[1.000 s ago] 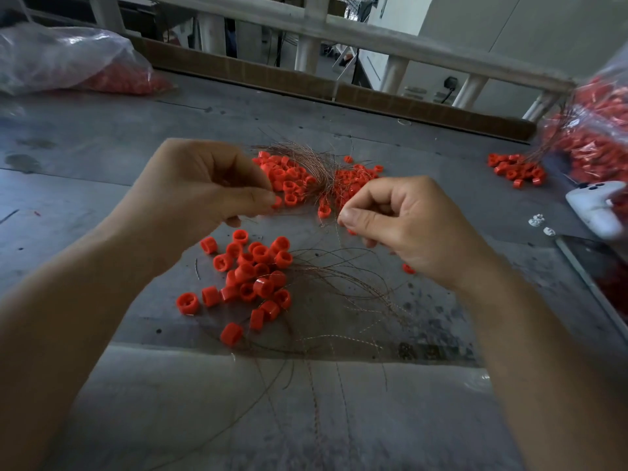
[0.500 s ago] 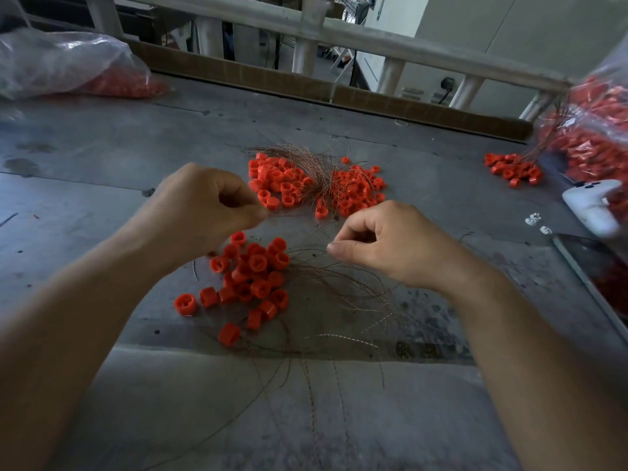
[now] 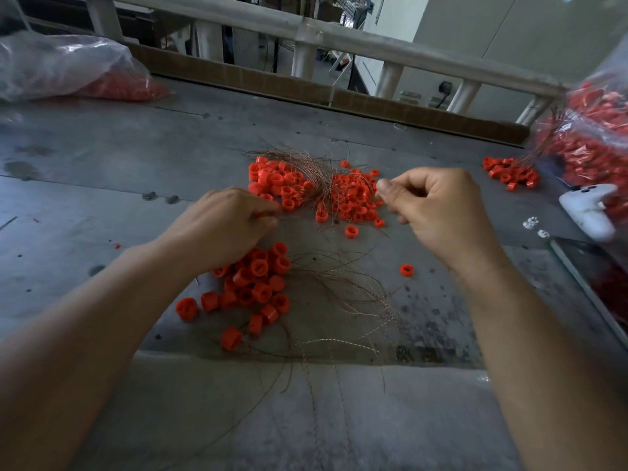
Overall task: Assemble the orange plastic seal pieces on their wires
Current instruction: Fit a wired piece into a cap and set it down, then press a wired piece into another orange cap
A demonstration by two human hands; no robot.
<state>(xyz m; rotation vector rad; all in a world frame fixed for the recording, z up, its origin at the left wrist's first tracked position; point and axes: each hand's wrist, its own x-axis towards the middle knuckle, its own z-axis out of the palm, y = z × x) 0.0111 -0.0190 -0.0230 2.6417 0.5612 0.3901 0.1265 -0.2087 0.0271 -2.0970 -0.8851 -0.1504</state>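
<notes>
Head view: orange ring-shaped seal pieces [image 3: 258, 283] heaped beside thin wires [image 3: 343, 297].

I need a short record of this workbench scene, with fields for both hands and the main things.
left hand: fingers curled, by the near pile; hold unclear
right hand: thumb pressed to forefinger; what it pinches is unclear
near pile: orange pieces, loose wires beside them
far pile: orange pieces around a wire bundle
table: grey, worn
</notes>
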